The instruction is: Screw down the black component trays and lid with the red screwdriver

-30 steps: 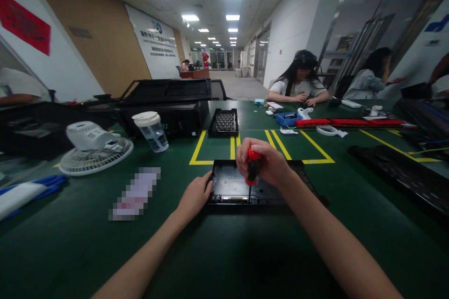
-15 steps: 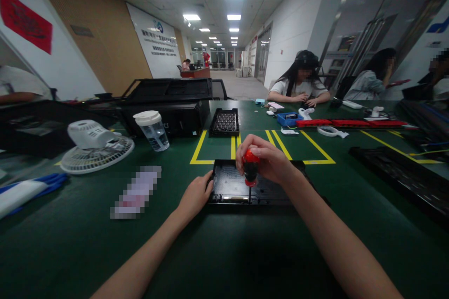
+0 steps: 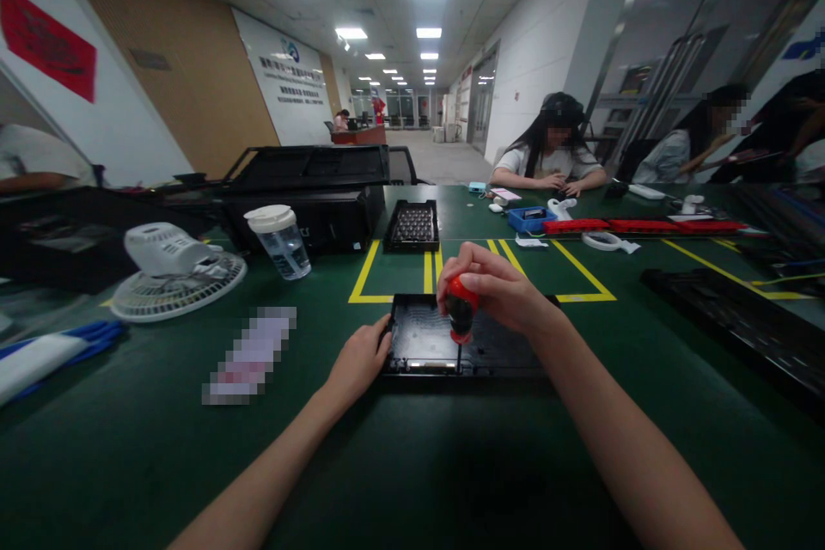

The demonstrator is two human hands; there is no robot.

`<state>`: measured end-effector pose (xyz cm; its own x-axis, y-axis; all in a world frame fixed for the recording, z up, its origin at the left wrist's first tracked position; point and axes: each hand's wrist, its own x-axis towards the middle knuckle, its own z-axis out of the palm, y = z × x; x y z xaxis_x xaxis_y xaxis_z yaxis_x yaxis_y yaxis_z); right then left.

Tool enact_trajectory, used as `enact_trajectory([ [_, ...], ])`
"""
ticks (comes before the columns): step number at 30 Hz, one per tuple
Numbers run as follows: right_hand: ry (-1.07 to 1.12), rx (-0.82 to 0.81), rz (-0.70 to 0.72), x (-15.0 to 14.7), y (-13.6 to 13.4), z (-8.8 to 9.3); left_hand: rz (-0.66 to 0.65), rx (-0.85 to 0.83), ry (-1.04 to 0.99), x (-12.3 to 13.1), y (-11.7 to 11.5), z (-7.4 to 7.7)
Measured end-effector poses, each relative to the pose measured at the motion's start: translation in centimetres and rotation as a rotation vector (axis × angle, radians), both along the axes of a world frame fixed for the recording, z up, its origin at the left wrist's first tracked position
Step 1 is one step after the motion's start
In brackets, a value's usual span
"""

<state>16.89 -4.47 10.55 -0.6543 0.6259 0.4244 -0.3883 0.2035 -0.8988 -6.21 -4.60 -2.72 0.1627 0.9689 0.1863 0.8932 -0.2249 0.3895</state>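
A shallow black tray-like panel (image 3: 412, 326) lies on the green table in front of me. My left hand (image 3: 361, 357) grips its left edge, thumb over the rim. In my right hand (image 3: 493, 284) is a short screwdriver (image 3: 461, 314) with a red and black handle, my fingers wrapped round its top. The shaft points straight down, and its tip meets the panel close to the near edge, beside a pale strip (image 3: 431, 365). Whether a screw sits under the tip is too small to tell. My right hand and forearm hide the panel's right part.
A white fan (image 3: 174, 266), a lidded cup (image 3: 280, 241) and blue-white gloves (image 3: 64, 352) lie to the left. Ahead are a black tray with a grid of round pieces (image 3: 414, 225) and a blue box (image 3: 528, 219). A long black panel (image 3: 728, 326) is at right. A co-worker sits opposite.
My right hand has turned slightly around the screwdriver handle, its wrist shifting a little right. The screwdriver tip and my left hand stay in place. People at the far right have moved.
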Motion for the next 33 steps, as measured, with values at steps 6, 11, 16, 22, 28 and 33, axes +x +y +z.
enact_trajectory([
  [6,-0.017,0.060,-0.073,0.20,0.17,0.04,-0.002,-0.002,-0.013,-0.01,0.05,-0.12],
  [11,-0.015,0.103,-0.163,0.31,0.29,0.11,0.000,-0.003,-0.007,-0.04,0.15,-0.37],
  [16,-0.016,0.138,-0.212,0.28,0.42,0.13,-0.008,-0.001,-0.002,-0.03,0.18,-0.39],
  [22,-0.031,0.182,-0.257,0.22,0.40,0.16,-0.001,-0.003,-0.001,0.00,0.15,-0.37],
  [28,-0.075,0.259,-0.333,0.26,0.25,0.36,-0.001,0.007,0.003,-0.02,0.16,-0.50],
  [33,-0.136,0.305,-0.425,0.24,-0.08,0.62,-0.006,0.006,0.007,0.03,0.16,-0.33],
])
